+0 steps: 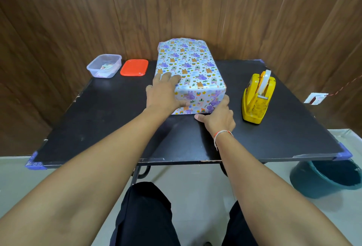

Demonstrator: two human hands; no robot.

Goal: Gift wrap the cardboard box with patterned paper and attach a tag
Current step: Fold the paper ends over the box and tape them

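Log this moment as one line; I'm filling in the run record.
stage: box wrapped, no tag visible | left hand: flat on wrapped box | right hand: against near corner | tape dispenser: idle on the right

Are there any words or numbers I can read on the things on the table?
No words or numbers can be read.
Wrapped box: only pictures of animals, rainbows and stars.
Clear tub: printed slips lie inside, too small to read.
Yellow tape dispenser: worn marks on its side, too blurred to read.
Blue corner tape on the table: scribbles, not legible.
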